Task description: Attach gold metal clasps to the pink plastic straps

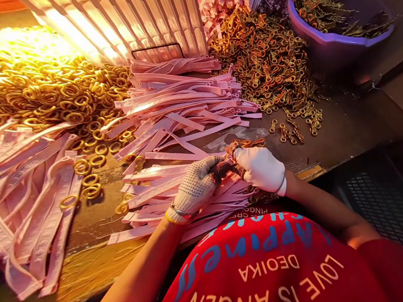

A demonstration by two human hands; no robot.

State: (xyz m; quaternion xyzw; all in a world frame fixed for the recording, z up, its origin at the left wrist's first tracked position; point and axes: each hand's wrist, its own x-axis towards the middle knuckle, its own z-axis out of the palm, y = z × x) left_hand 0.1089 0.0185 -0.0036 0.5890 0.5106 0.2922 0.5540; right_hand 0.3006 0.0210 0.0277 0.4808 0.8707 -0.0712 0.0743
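Note:
My left hand, in a dotted white glove with dark fingertips, is closed above a bundle of pink straps. My right hand, in a white glove with brown fingertips, is closed and meets it at the fingertips. What is pinched between them is too small to make out. Brass-coloured clasps show just beyond my right fingers. More pink straps are heaped behind my hands. A pile of small metal clasps lies to the back right.
Gold rings are heaped at the back left, beside loose pink straps. A pale ribbed panel stands behind. At the right, a purple basin holds clasps. The table's front edge is near my forearms.

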